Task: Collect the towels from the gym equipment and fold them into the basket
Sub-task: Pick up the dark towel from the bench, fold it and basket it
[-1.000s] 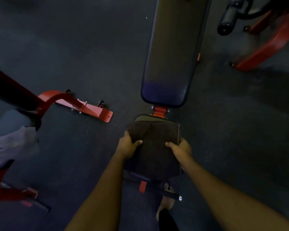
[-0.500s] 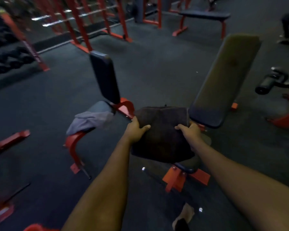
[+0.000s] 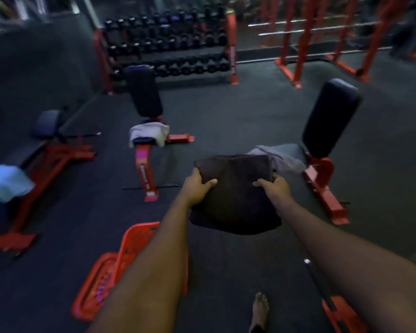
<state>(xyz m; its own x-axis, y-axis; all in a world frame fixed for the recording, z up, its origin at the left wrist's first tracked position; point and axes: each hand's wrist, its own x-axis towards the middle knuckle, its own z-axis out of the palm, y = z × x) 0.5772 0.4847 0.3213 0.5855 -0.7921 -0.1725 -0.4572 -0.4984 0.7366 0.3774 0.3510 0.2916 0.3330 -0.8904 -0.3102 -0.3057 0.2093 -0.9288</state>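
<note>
A folded dark brown towel (image 3: pixel 235 195) hangs in the air in front of me. My left hand (image 3: pixel 197 186) grips its left edge and my right hand (image 3: pixel 274 188) grips its right edge. A red plastic basket (image 3: pixel 120 265) stands on the floor at lower left, partly hidden by my left forearm. A grey towel (image 3: pixel 283 157) lies on the seat of the bench just behind the brown one. A white towel (image 3: pixel 149 133) drapes over the seat of the middle bench. A light blue towel (image 3: pixel 5 181) lies on the bench at far left.
Red-framed benches with black pads (image 3: pixel 329 118) stand on the dark rubber floor. A dumbbell rack (image 3: pixel 168 46) and red squat racks (image 3: pixel 305 37) line the back. My bare foot (image 3: pixel 259 308) shows at the bottom, beside a red bench foot (image 3: pixel 341 313).
The brown towel has been lifted off the bench seat and carried leftward in both hands. My view has swung left, bringing the basket and more benches with towels into sight.
</note>
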